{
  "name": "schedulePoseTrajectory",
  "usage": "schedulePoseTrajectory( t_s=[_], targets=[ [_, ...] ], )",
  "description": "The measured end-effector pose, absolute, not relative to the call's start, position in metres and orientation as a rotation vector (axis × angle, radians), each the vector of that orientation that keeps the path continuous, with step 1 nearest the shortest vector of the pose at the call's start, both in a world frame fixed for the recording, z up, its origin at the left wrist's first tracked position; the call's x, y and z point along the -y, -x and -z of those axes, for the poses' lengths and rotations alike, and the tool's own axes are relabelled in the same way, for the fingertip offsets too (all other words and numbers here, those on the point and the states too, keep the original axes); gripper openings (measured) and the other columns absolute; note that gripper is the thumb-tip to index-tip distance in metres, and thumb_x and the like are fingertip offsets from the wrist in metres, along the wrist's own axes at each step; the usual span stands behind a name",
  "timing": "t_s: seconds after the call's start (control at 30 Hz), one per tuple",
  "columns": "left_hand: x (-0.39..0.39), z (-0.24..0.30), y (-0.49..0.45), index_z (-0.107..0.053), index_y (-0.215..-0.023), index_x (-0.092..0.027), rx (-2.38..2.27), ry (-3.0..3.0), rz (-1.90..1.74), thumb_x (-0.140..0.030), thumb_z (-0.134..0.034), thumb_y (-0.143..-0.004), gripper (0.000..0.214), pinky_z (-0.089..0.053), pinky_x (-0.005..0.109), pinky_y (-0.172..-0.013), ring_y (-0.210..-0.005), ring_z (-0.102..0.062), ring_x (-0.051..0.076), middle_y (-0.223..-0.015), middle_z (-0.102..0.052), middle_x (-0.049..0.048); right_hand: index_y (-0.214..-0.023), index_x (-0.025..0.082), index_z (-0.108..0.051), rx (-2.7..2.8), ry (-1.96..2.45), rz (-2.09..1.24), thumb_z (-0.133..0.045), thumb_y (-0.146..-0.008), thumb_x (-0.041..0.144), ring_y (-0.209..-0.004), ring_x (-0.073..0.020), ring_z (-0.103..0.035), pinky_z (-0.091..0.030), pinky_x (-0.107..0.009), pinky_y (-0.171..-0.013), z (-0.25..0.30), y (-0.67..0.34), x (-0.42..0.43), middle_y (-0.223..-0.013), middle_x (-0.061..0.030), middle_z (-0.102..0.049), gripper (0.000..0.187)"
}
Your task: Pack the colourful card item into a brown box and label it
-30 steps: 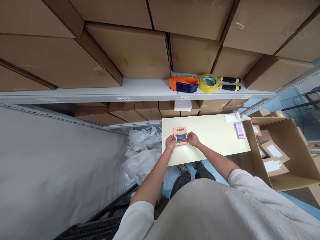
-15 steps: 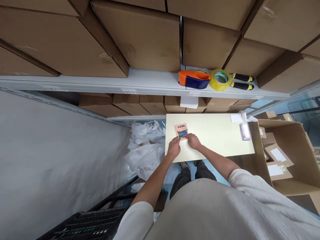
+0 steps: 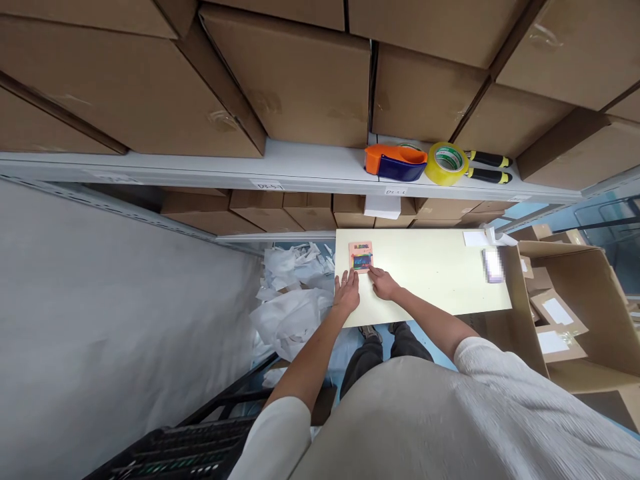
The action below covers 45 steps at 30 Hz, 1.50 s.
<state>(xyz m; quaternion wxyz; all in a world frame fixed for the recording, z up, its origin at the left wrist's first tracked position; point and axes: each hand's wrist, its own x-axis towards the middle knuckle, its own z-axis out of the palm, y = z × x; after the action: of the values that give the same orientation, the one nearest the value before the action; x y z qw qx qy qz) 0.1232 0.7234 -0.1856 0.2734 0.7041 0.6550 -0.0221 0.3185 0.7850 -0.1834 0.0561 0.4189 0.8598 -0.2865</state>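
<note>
A small pink flat packet (image 3: 367,247) with a dark, colourful picture panel lies on the pale tabletop (image 3: 425,267), near its left end. My left hand (image 3: 347,291) rests at the packet's lower left edge, fingers spread and fingertips touching it. At the lower right corner, my right hand (image 3: 384,285) has a finger stretched onto the packet; its other fingers are partly hidden. Neither hand is lifting anything.
An orange and blue tape dispenser (image 3: 396,163), a yellow tape roll (image 3: 446,164) and two black-and-yellow handled tools (image 3: 490,168) sit on the shelf. An open carton (image 3: 590,300) stands right of the table. White crumpled sheets (image 3: 295,313) are heaped left.
The packet has turned straighter to the table edge and sits slightly farther from me. My left fingers have gone from bent at its edge to spread out.
</note>
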Motion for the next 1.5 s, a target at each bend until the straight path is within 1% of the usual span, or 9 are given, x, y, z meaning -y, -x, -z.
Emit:
schedulePoseTrajectory(
  t_s=[0.1, 0.23, 0.47, 0.57, 0.7, 0.93, 1.1, 1.2, 1.5],
  targets=[
    [-0.735, 0.189, -0.117, -0.034, -0.173, -0.013, -1.785, -1.811, 0.024, -0.013, -0.048, -0.089, 0.085, -0.005, 0.067, -0.136, -0.169, -0.019, 0.039, -0.182, -0.024, 0.0146, -0.160, 0.009, -0.047, -2.577, -1.268, 0.917, -0.056, -0.090, 0.010, -0.157, -0.0372, -0.041, -0.046, -0.055, -0.122, 0.186, -0.306, -0.795, -0.176, -0.0234, -0.033, 0.071],
    [-0.752, 0.195, -0.104, -0.030, -0.175, -0.016, -1.816, -1.764, -0.008, -0.016, -0.052, -0.088, 0.090, 0.003, 0.070, -0.135, -0.169, -0.017, 0.040, -0.181, -0.026, 0.0146, -0.163, 0.011, -0.045, -2.547, -1.258, 0.932, -0.059, -0.090, 0.011, -0.159, -0.0370, -0.040, -0.044, -0.054, -0.124, 0.188, -0.289, -0.809, -0.177, -0.0215, -0.032, 0.074],
    [-0.774, 0.197, -0.088, -0.029, -0.175, -0.016, -1.817, -1.695, 0.014, -0.017, -0.053, -0.085, 0.093, 0.004, 0.072, -0.134, -0.169, -0.015, 0.043, -0.183, -0.023, 0.0141, -0.162, 0.006, -0.046, -2.528, -1.270, 0.927, -0.062, -0.090, 0.011, -0.162, -0.0380, -0.037, -0.040, -0.053, -0.129, 0.184, -0.269, -0.829, -0.178, -0.0222, -0.029, 0.074],
    [-0.774, 0.194, -0.084, -0.029, -0.175, -0.018, -1.811, -1.705, 0.036, -0.013, -0.051, -0.085, 0.093, 0.002, 0.073, -0.134, -0.169, -0.016, 0.042, -0.183, -0.022, 0.0133, -0.162, 0.007, -0.047, -2.524, -1.262, 0.936, -0.062, -0.090, 0.013, -0.161, -0.0385, -0.038, -0.041, -0.055, -0.128, 0.181, -0.267, -0.832, -0.177, -0.0224, -0.031, 0.074],
    [-0.767, 0.184, -0.083, -0.028, -0.175, -0.018, -1.784, -1.800, -0.004, -0.012, -0.048, -0.088, 0.089, -0.006, 0.069, -0.135, -0.170, -0.014, 0.038, -0.183, -0.020, 0.0136, -0.165, 0.012, -0.045, -2.575, -1.270, 0.954, -0.059, -0.092, 0.015, -0.164, -0.0360, -0.034, -0.038, -0.055, -0.129, 0.171, -0.275, -0.830, -0.178, -0.0189, -0.032, 0.075],
    [-0.761, 0.148, -0.103, -0.028, -0.175, -0.020, -1.781, -1.851, -0.021, -0.029, -0.052, -0.100, 0.079, -0.015, 0.063, -0.135, -0.170, -0.017, 0.038, -0.184, -0.017, 0.0174, -0.165, 0.013, -0.046, -2.541, -1.555, 0.899, -0.055, -0.098, 0.019, -0.163, -0.0365, -0.034, -0.036, -0.058, -0.129, 0.135, -0.325, -0.817, -0.177, -0.0211, -0.032, 0.069],
    [-0.763, 0.119, -0.134, -0.031, -0.173, -0.019, -1.738, -1.945, -0.134, -0.039, -0.045, -0.106, 0.071, -0.018, 0.061, -0.134, -0.169, -0.021, 0.037, -0.181, -0.023, 0.0206, -0.164, 0.016, -0.048, -2.526, -1.808, 0.835, -0.051, -0.101, 0.022, -0.161, -0.0350, -0.038, -0.036, -0.057, -0.128, 0.099, -0.389, -0.812, -0.176, -0.0194, -0.036, 0.063],
    [-0.764, 0.103, -0.154, -0.035, -0.171, -0.016, -1.700, -1.997, -0.135, -0.039, -0.042, -0.107, 0.069, -0.021, 0.060, -0.133, -0.168, -0.023, 0.038, -0.181, -0.023, 0.0221, -0.161, 0.018, -0.052, -2.543, -1.943, 0.772, -0.051, -0.102, 0.022, -0.158, -0.0348, -0.041, -0.037, -0.057, -0.126, 0.074, -0.428, -0.813, -0.174, -0.0186, -0.040, 0.059],
    [-0.775, 0.075, -0.214, -0.040, -0.168, -0.018, -1.613, -2.106, -0.218, -0.038, -0.043, -0.108, 0.064, -0.028, 0.056, -0.131, -0.164, -0.034, 0.035, -0.178, -0.034, 0.0200, -0.156, 0.021, -0.057, -2.711, -2.160, 0.537, -0.051, -0.102, 0.026, -0.149, -0.0367, -0.048, -0.040, -0.060, -0.121, 0.004, -0.514, -0.846, -0.165, -0.0176, -0.051, 0.055]
  ],
)
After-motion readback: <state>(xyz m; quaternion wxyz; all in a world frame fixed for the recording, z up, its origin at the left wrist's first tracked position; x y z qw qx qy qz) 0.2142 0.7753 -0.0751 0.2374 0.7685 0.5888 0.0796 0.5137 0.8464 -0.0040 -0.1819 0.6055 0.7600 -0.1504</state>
